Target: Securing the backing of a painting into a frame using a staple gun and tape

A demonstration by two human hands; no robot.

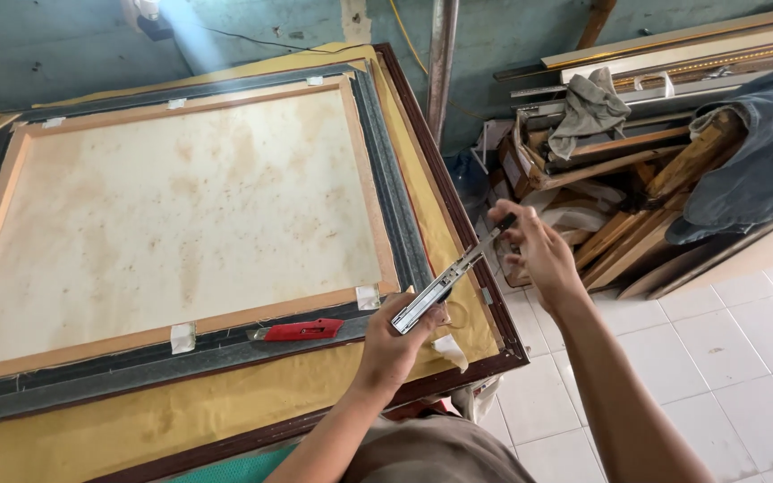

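Below: left hand (395, 344) closed on lower end of metal tool (449, 279), held slanted over table (225, 407) corner; right hand (539, 255) pinching upper end. Just left of tool, red knife (304, 330) lying on dark frame (386, 179) around stained canvas back (172, 215). Far right, wood offcuts (637, 179) and grey rag (588, 107).

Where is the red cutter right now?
The red cutter lies on the dark frame's lower edge, just left of the left hand.
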